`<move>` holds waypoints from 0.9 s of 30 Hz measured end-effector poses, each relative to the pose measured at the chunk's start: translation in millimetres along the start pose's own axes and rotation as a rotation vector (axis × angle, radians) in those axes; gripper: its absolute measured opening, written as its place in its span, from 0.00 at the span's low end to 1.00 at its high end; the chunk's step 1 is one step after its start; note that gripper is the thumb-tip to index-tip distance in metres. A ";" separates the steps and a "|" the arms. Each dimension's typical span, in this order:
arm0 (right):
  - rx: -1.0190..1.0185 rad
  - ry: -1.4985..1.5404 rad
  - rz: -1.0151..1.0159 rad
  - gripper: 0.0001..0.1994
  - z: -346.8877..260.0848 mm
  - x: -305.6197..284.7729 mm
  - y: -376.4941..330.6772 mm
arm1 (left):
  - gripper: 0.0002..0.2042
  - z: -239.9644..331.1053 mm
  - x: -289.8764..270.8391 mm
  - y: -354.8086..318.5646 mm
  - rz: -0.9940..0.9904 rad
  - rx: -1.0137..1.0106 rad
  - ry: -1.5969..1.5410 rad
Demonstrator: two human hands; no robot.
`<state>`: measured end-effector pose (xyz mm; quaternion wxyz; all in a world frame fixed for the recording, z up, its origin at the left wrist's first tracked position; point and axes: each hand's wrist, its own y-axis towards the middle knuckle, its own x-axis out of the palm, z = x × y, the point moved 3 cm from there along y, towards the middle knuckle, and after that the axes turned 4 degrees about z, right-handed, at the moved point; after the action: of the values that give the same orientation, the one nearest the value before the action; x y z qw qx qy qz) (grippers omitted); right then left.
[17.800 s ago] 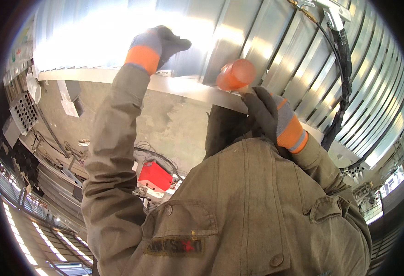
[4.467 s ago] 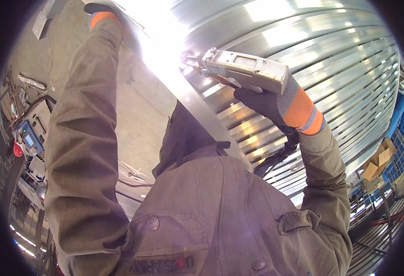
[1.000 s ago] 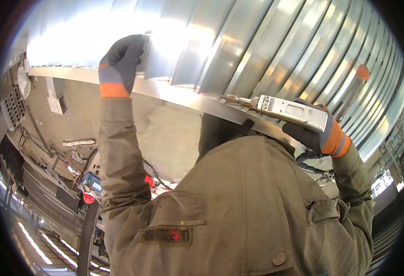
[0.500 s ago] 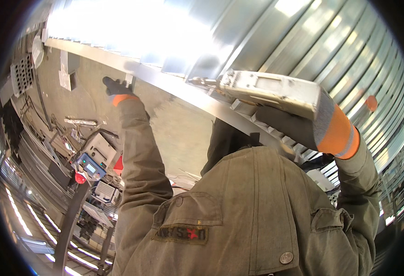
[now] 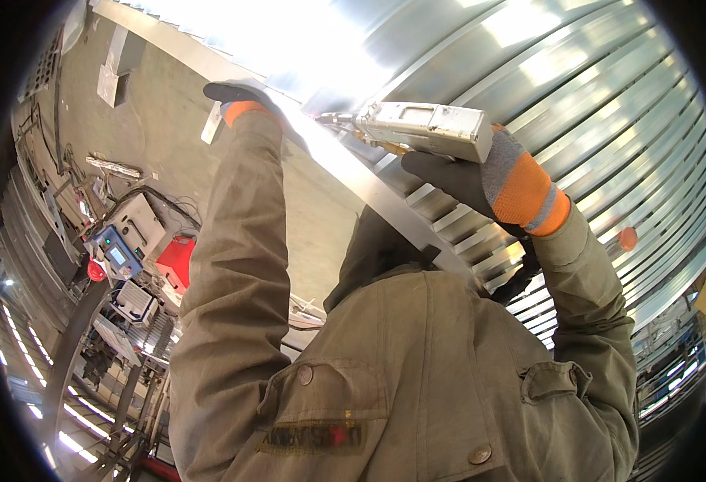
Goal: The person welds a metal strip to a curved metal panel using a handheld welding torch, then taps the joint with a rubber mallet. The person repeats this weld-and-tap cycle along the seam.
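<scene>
My right hand (image 5: 473,181), in a dark grey and orange glove, is closed round a white, boxy handheld welding gun (image 5: 429,128). Its narrow metal nozzle points left, its tip at a long metal bar (image 5: 369,189), where a bright glow shows. My left hand (image 5: 244,96), gloved alike, lies at the bar's outer edge, left of the nozzle. One digit stretches out to the left; the other fingers are partly hidden against the bar. Silvery metal slats (image 5: 546,104) run away from the bar on its far side.
On the left stand a blue control box (image 5: 114,251) with a lit screen, a red box (image 5: 176,261) and a pale cabinet (image 5: 140,225). Cables and metal pieces lie about the floor (image 5: 168,161). Strong glare covers the upper middle. An orange disc (image 5: 627,238) shows at the right.
My left hand has moved right and come up to the bar. The welding gun in my right hand has shifted left, and a glow now shows by its tip. The view has shifted.
</scene>
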<state>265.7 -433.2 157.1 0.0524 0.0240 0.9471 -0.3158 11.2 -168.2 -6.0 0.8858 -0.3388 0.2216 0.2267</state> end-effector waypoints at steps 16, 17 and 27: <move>-0.198 0.023 0.020 0.23 3.5 4.2 13.2 | 0.27 1.2 -0.6 4.6 -0.010 0.051 0.094; -0.218 -0.002 0.023 0.24 3.4 4.6 13.7 | 0.27 0.6 -0.7 6.2 0.006 0.056 0.105; -0.176 0.026 0.011 0.24 9.2 5.7 15.7 | 0.39 -11.1 5.8 21.0 0.017 0.149 0.136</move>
<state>262.1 -426.1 139.8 0.0438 0.0287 0.9716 -0.2309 1.6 -160.5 -27.1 0.8895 -0.2844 0.3005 0.1937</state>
